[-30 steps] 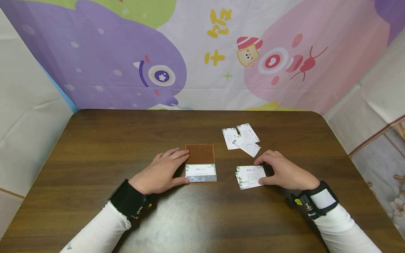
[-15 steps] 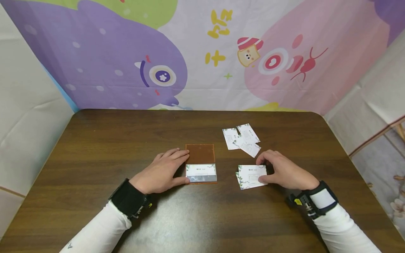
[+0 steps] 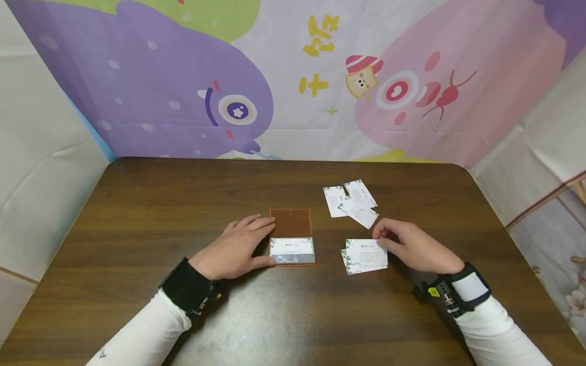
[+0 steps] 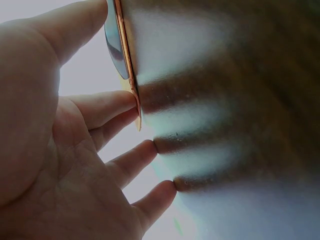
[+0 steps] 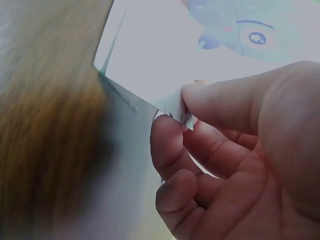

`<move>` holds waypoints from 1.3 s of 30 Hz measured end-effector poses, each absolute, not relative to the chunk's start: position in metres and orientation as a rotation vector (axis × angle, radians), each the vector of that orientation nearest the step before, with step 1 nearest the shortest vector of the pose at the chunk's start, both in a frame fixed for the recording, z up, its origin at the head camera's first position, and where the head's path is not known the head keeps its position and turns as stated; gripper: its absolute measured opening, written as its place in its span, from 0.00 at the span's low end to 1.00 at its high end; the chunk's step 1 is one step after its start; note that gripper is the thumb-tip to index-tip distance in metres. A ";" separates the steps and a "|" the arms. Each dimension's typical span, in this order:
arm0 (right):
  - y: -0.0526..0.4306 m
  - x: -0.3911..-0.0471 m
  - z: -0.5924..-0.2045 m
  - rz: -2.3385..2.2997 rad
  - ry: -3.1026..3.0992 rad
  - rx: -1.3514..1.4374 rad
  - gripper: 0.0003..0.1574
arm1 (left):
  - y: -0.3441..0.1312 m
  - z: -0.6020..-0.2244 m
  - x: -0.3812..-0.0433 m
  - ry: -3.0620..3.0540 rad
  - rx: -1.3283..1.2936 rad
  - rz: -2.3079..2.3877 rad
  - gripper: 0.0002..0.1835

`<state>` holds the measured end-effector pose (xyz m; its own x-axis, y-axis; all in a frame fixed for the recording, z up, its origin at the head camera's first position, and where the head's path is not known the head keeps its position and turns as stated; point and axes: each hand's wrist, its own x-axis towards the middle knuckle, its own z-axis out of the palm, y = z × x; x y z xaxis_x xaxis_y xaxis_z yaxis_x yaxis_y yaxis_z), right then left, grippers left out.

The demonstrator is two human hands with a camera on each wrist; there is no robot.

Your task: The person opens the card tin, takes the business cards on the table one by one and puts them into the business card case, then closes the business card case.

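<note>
Nearest are two white sleeves (image 3: pixel 142 330) with black straps (image 3: pixel 185 287) at the wrists. The left hand (image 3: pixel 234 249) lies with its fingers nearly straight and the thumb spread away from them. The thumb and some fingertips touch the left edge of a brown holder (image 3: pixel 290 223), which lies flat on the brown wood table (image 3: pixel 274 325). In the holder's near half is a white leafy card (image 3: pixel 291 245), with a shiny clear strip over its near part.

To the right, the right hand (image 3: pixel 415 248) pinches the far right corner of the top card (image 3: pixel 363 252) between thumb and finger. This card is white, with green leaves on the left, small dark words and a little box of lines. More card peeks out under it.

Farther off, three white cards (image 3: pixel 361 210) overlap crookedly. Farthest is a cartoon cloth (image 3: pixel 297 114), purple and pink.
</note>
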<state>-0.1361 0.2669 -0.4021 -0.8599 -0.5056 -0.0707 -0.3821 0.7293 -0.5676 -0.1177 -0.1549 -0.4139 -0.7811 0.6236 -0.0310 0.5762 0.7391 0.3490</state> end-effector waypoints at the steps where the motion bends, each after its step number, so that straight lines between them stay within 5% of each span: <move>1: 0.266 -0.136 -0.402 -0.825 2.714 -0.713 0.08 | -0.155 -0.414 -0.118 2.792 0.968 0.488 0.46; 39: 0.191 -0.171 -0.390 -0.982 2.733 -0.800 0.07 | -0.154 -0.412 -0.117 2.783 0.948 0.476 0.46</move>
